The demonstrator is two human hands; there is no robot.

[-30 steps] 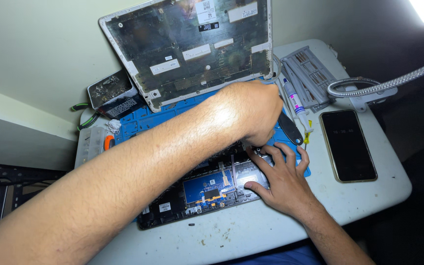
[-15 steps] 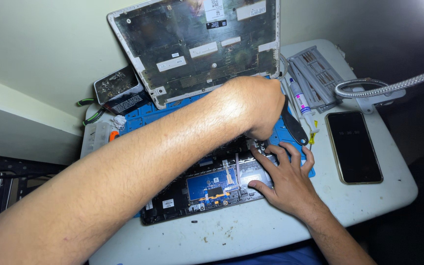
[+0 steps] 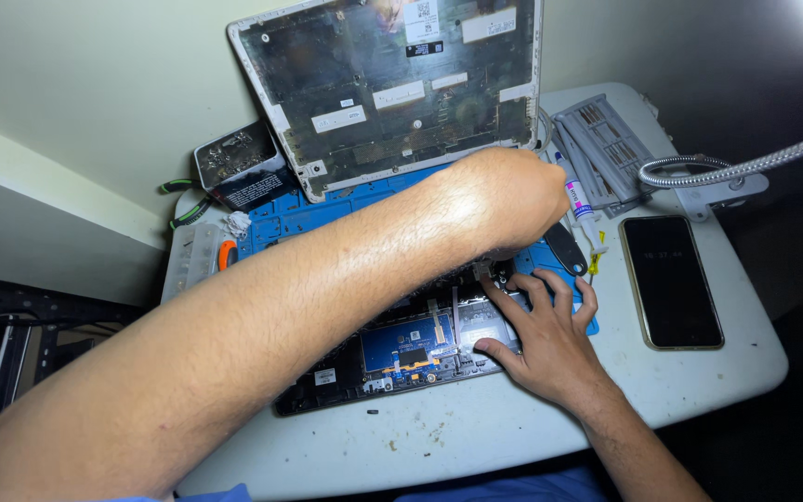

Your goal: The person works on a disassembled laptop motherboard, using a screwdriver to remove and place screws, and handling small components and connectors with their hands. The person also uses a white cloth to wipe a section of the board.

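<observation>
An opened laptop base (image 3: 401,358) lies on a blue work mat (image 3: 327,209), its blue board and silver parts exposed. My left arm crosses the view from the lower left. My left hand (image 3: 508,195) hovers curled over the base's right rear corner, back toward me, so what its fingers grip is hidden. A small metal piece (image 3: 481,270) shows just beneath it. My right hand (image 3: 546,335) rests flat on the base's right end, fingers spread and holding nothing. The removed grey bottom cover (image 3: 392,88) leans upright against the wall behind.
A dark phone (image 3: 671,279) lies on the white table (image 3: 476,437) at right. Behind it are a grey slotted tray (image 3: 606,149), a small tube (image 3: 580,200) and a flexible metal lamp arm (image 3: 736,167). A box of small parts (image 3: 239,167) and green-handled pliers (image 3: 178,200) sit at the back left.
The view has shifted slightly. Both hands stay over the right end of the laptop base, and my right fingers have shifted a little.
</observation>
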